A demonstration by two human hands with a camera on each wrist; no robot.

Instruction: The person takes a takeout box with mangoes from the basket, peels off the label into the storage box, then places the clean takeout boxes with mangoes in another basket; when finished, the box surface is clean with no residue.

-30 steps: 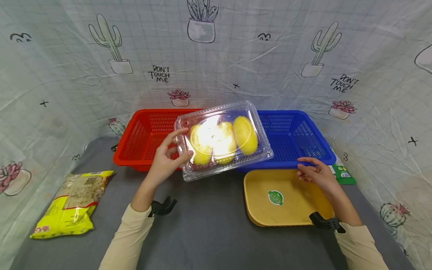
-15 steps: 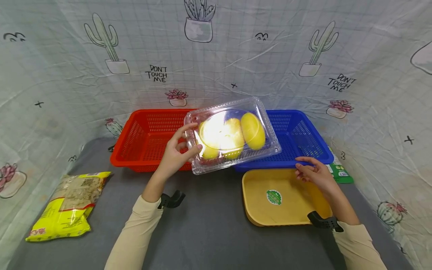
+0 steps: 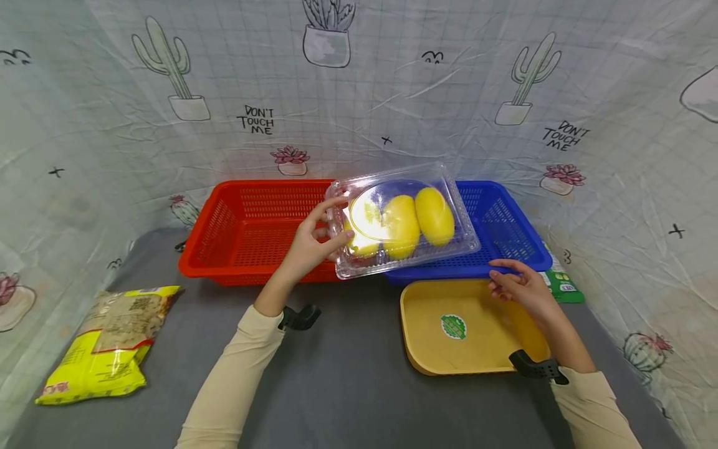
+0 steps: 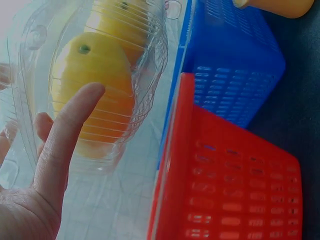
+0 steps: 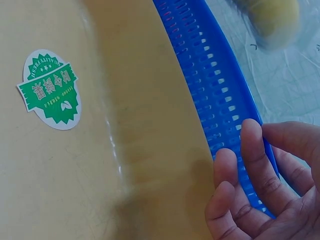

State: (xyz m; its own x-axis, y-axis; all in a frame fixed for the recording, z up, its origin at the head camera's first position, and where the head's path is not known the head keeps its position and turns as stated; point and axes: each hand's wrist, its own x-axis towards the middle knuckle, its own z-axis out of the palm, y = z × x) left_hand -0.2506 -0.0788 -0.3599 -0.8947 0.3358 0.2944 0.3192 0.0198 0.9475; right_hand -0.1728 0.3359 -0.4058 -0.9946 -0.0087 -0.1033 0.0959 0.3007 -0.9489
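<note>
My left hand (image 3: 311, 244) grips the left end of a clear plastic clamshell box (image 3: 359, 269), thumb in front. Inside lie yellow mangoes (image 3: 434, 217), partly hidden by glare on the lid. The box is tilted and held up in front of the red basket (image 3: 255, 249) and the blue basket (image 3: 499, 215). In the left wrist view the thumb lies across the box's ribbed side, over a mango (image 4: 95, 115). My right hand (image 3: 524, 290) hangs with loosely bent fingers at the blue basket's front rim, above the yellow tray (image 3: 477, 349). I see nothing held in it.
A yellow bag of food (image 3: 103, 346) lies at the left of the grey table (image 3: 348, 380). Behind the blue basket's right corner shows a green packet (image 3: 566, 287). A patterned cloth (image 3: 359, 112) hangs at the back and sides.
My left hand has moved right with the clamshell box, from the red basket's side toward the blue basket. The right hand has stayed almost still.
</note>
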